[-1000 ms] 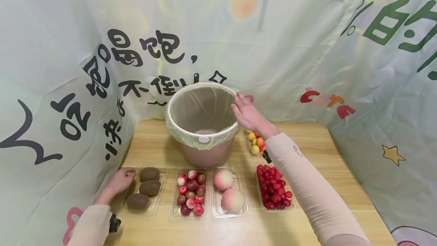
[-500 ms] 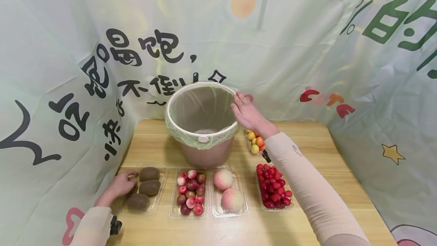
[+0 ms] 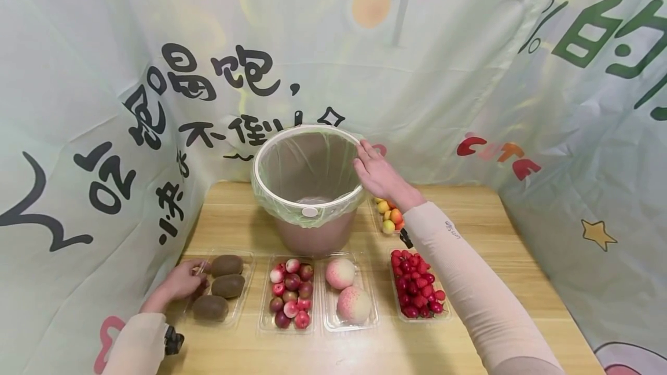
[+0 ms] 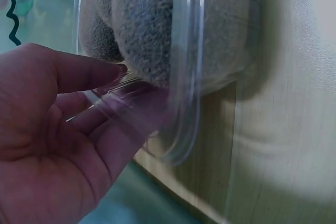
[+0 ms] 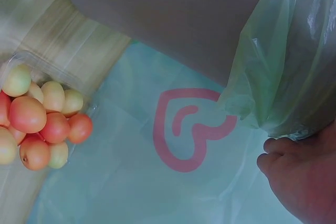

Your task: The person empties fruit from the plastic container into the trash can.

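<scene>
While pinched by left hand [image 3: 182, 282]: kiwi tray [image 3: 245, 291] rim at table edge.

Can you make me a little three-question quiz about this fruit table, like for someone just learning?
1. True or false: the right hand rests on the rim of the round brown plastic bin lined with a pale green bag.
2. How many brown fuzzy kiwis lie in the clear plastic tray that the left hand touches?
3. Which fruit sits rightmost in the front row? A) big pink peaches B) small red cherries C) green grapes

Key: 1 true; 2 three; 3 B
</scene>
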`<state>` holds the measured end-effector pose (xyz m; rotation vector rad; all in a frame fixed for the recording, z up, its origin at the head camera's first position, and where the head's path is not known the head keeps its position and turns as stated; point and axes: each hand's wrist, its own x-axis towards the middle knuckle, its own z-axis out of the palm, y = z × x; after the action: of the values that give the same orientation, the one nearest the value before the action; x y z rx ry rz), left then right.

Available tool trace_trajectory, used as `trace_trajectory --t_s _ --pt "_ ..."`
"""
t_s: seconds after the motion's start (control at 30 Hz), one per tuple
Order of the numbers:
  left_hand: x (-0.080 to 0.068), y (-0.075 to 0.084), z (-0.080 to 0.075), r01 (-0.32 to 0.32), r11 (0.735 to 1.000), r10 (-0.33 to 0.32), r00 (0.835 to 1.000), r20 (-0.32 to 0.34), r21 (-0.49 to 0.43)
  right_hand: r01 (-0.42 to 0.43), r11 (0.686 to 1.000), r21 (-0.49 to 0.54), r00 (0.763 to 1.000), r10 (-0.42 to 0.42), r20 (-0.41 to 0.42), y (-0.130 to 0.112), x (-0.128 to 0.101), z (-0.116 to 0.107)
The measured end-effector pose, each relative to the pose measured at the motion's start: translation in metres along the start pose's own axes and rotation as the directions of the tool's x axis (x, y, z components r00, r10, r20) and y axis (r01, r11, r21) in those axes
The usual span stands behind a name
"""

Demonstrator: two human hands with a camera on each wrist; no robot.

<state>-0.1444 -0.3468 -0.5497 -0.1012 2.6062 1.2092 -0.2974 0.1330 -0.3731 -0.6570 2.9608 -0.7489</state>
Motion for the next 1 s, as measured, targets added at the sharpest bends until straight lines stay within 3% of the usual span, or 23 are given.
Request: trace_trajectory --t_s 0.23,0.67,1.0 --pt "-0.002 0.003 -0.003 0.037 0.998 -0.036 0.999 0.017 -0.041 0.007 1.0 -0.007 1.0 -0.007 -0.004 0.0 0.0 0.001" --pt "0.003 0.014 -0.019 0.016 0.998 -0.015 1.0 0.014 -0.068 0.003 1.0 -0.006 1.0 -0.003 -0.018 0.001 0.003 -0.001" --pt "0.004 0.044 -0.046 -0.053 0.995 0.053 0.999 -0.003 -0.089 0.005 1.0 -0.016 1.0 -0.005 -0.013 0.001 0.003 0.001"
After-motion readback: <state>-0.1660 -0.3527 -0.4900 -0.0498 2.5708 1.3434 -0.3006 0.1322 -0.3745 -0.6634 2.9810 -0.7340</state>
